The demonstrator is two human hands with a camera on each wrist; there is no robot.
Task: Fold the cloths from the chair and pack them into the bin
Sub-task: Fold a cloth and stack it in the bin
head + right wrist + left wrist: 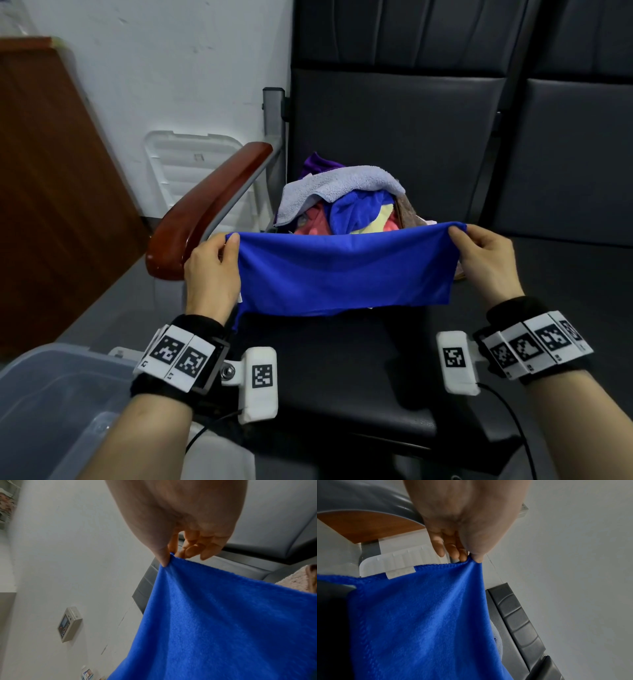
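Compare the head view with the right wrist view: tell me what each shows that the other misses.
Only the head view shows the left hand, the cloth pile on the chair seat, the wooden armrest and the clear bin. Only the right wrist view shows a wall panel and a bottle. Both show the right hand pinching a corner of the blue cloth.

occl: blue cloth (342, 270) hides front of cloth pile (342, 202) | bin (51, 394) cut off btm-left
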